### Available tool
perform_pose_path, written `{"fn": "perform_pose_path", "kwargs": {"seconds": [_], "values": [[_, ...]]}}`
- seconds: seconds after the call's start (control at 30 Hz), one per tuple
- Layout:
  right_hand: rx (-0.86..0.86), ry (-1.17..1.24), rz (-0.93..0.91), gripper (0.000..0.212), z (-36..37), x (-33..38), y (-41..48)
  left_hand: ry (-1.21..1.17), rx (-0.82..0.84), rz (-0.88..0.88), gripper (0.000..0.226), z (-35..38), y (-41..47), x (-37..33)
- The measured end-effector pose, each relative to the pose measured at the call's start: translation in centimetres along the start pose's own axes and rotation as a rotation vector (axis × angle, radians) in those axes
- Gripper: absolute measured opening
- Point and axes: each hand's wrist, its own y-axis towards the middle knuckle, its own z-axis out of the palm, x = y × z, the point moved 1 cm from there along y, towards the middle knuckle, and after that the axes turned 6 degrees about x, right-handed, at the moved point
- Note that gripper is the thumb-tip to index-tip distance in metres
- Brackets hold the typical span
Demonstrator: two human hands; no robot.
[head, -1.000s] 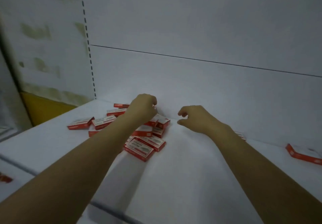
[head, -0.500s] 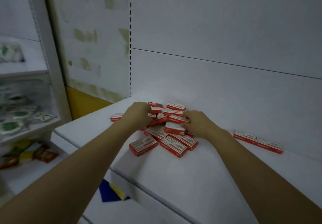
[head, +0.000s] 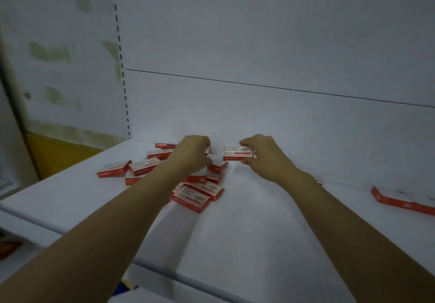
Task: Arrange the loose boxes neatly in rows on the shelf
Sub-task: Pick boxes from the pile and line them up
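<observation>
In the head view I am seeing the right hand (head: 261, 155) pinching one small red-and-white cardboard box (head: 237, 153) between thumb and fingers. It is holding that box just right of the heap and close to the white back panel (head: 259, 114), with the printed face tipped towards the camera. Half a second ago this hand was lying among the boxes, and a second ago it was hovering with nothing in it, so a single box is now coming out of the pile. I am reading that as the start of a placement, not more sorting in the heap. The left hand (head: 193, 154) is curling down over the far side of the jumbled pile of red-and-white boxes (head: 200, 194), much as before. Its fingertips are hiding what is under them, so I cannot tell whether it is gripping a box or only resting there. The pile itself is sitting on the flat white shelf (head: 259, 232) toward the left, with boxes lying at mixed angles and some overlapping. Far to the right, well apart from the heap, a short line of the same red boxes (head: 400, 200) is lying end to end near the back panel. I am judging most of the arranging as not yet done.
</observation>
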Motion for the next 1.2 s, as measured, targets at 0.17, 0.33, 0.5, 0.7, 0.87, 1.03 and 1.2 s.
{"fn": "perform_pose_path", "kwargs": {"seconds": [0.17,0.33,0.5,0.7,0.87,1.03,1.2], "values": [[-0.038,0.065,0.092,0.046,-1.7,-4.3,-3.6,-0.141,0.052,0.152,0.060,3.9,2.0,-5.9],[-0.135,0.091,0.165,0.041,-2.0,-8.5,-6.4,-0.229,0.014,0.353,0.043,8.1,3.0,-10.0],[-0.287,0.245,0.220,0.037,-0.6,-10.8,-8.1,-0.442,-0.111,0.389,0.036,11.3,2.9,-11.9],[-0.400,0.383,0.192,0.038,0.6,-11.5,-8.2,-0.629,-0.121,0.380,0.035,12.7,3.1,-11.8],[-0.383,0.636,0.235,0.044,0.1,-12.4,-8.1,-0.784,-0.030,0.327,0.040,12.5,3.5,-10.9],[-0.212,0.967,0.308,0.031,-1.1,-13.9,-8.8,-1.171,0.192,0.199,0.029,11.2,3.7,-10.3],[-0.129,1.381,0.409,0.038,-0.9,-13.1,-8.3,-1.234,0.311,0.074,0.031,10.8,3.5,-10.7]]}}
